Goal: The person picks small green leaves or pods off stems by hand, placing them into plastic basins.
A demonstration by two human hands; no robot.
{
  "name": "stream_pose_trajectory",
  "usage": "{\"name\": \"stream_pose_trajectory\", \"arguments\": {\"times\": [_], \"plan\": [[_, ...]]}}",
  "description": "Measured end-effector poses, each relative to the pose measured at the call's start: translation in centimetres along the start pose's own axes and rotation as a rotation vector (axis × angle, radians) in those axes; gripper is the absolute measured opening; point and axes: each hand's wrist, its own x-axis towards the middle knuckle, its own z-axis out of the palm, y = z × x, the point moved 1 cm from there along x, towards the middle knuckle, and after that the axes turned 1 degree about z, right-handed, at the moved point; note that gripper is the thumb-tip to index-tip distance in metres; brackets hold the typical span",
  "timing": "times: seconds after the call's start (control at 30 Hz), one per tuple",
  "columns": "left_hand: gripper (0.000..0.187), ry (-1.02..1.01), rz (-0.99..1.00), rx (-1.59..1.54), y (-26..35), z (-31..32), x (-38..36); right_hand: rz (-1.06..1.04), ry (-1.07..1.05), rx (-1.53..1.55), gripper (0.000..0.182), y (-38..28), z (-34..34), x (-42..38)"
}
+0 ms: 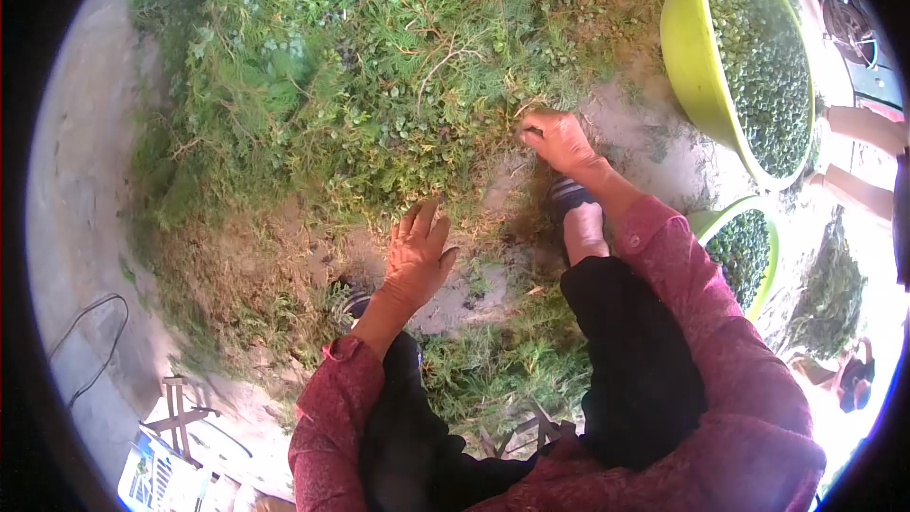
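A wide heap of green conifer sprigs (379, 66), with small green pieces scattered through it, covers the ground in front of me. My left hand (415, 254) lies at the heap's near edge, fingers stretched out and slightly apart, holding nothing I can see. Farther right, my right hand (557, 140) is at the edge of the sprigs. Its thumb and fingers are pinched together; whatever is between them is too small or hidden to name.
A large yellow-green basin (697, 66) full of small green pieces stands at right, with a smaller basin (774, 261) below it. Another person's legs (864, 133) show beyond. A black cable (118, 346) lies at left. Loose sprigs (512, 360) lie between my feet.
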Motion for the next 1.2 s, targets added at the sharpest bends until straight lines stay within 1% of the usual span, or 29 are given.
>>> {"name": "stream_pose_trajectory", "arguments": {"times": [0.03, 0.1, 0.17, 0.2, 0.23, 0.3, 0.33, 0.37, 0.43, 0.47, 0.53, 0.6, 0.67, 0.73, 0.77, 0.8, 0.83, 0.87, 0.93, 0.97, 1.03, 1.07, 1.1, 1.17, 1.2], "plan": [[0.048, -0.005, -0.002, -0.001, -0.1, 0.3, -0.2, -0.072, 0.002, -0.151, 0.021, 0.2, 0.5, -0.2], [0.047, 0.033, 0.036, 0.006, -0.3, 0.8, -0.4, -0.094, 0.0, -0.169, 0.019, -0.1, 0.3, -0.4], [0.048, -0.003, 0.018, -0.003, 0.1, 0.6, -0.3, 0.585, -0.283, 0.373, 0.017, -2.4, -1.5, -0.2], [0.049, -0.034, 0.001, -0.012, 0.2, 0.5, -0.3, 0.653, -0.316, 0.653, 0.017, -2.1, -2.2, -0.8], [0.049, -0.032, -0.006, -0.013, 0.1, 0.5, -0.4, 0.65, -0.323, 0.652, 0.017, -2.0, -2.3, -1.2], [0.048, -0.02, 0.019, 0.0, -0.1, 0.6, -0.5, 0.507, -0.375, 0.702, 0.016, -2.5, -2.3, -1.7], [0.048, -0.022, 0.017, 0.0, -0.2, 0.8, -0.5, 0.48, -0.466, 0.548, 0.02, -3.8, -2.2, -1.3], [0.046, -0.006, 0.021, -0.007, -0.3, 1.2, -0.6, 0.482, -0.468, 0.551, 0.02, -3.8, -0.7, -1.4], [0.044, 0.005, 0.023, -0.011, -0.3, 1.4, -0.9, -0.19, -0.323, 0.194, 0.013, -3.8, 2.9, -1.7], [0.044, -0.005, 0.025, -0.012, -0.3, 1.4, -1.0, -0.194, -0.322, 0.199, 0.013, -3.8, 4.1, -1.9], [0.043, -0.012, 0.022, -0.01, -0.2, 1.2, -1.2, -0.388, -0.386, -0.13, 0.014, -4.7, 5.9, -2.2], [0.042, -0.054, 0.006, -0.006, -0.1, 1.1, -1.4, -0.4, -0.358, -0.171, 0.016, -4.6, 6.8, -2.3], [0.042, -0.058, 0.008, 0.0, 0.0, 1.0, -1.6, -0.405, -0.331, -0.215, 0.019, -4.1, 6.3, -2.5], [0.042, -0.061, 0.011, -0.004, 0.0, 1.4, -1.7, 0.282, -0.679, 0.492, 0.025, -5.2, 2.6, -2.5], [0.041, -0.046, 0.017, -0.018, -0.1, 1.7, -1.9, 0.284, -0.682, 0.488, 0.025, -3.8, 2.1, -3.1], [0.041, -0.031, 0.021, -0.031, -0.2, 1.9, -2.0, 0.469, -0.774, 0.927, 0.026, -1.9, 1.6, -3.9], [0.041, -0.03, 0.019, -0.034, -0.3, 1.9, -2.1, 0.653, -0.84, 1.373, 0.027, -1.5, 1.2, -4.2], [0.041, -0.039, 0.027, -0.033, -0.3, 2.0, -2.1, 0.656, -0.842, 1.372, 0.027, -1.3, 1.4, -4.6], [0.041, -0.049, 0.037, -0.033, -0.2, 2.0, -2.1, 0.56, -0.818, 1.82, 0.024, -3.1, 0.5, -4.8], [0.043, -0.063, 0.032, -0.056, -0.1, 1.9, -2.0, 0.561, -0.817, 1.82, 0.024, -3.9, 0.5, -4.4], [0.044, -0.08, 0.026, -0.074, 0.0, 1.9, -1.9, 0.847, -0.641, 1.379, 0.022, -5.2, 1.2, -3.2], [0.044, -0.07, 0.039, -0.061, 0.1, 2.0, -1.9, 0.808, -0.631, 1.306, 0.021, -4.7, 2.0, -2.5], [0.044, -0.061, 0.05, -0.05, 0.1, 2.1, -2.1, 0.808, -0.635, 1.312, 0.021, -4.7, 2.4, -1.8], [0.044, -0.088, 0.034, -0.033, 0.2, 2.3, -2.4, 0.204, -0.454, 0.415, 0.026, -4.7, 2.5, -0.6], [0.044, -0.113, 0.023, -0.018, 0.1, 2.5, -2.5, -0.024, -0.321, 0.326, 0.023, -4.2, 3.4, -0.8]]}}
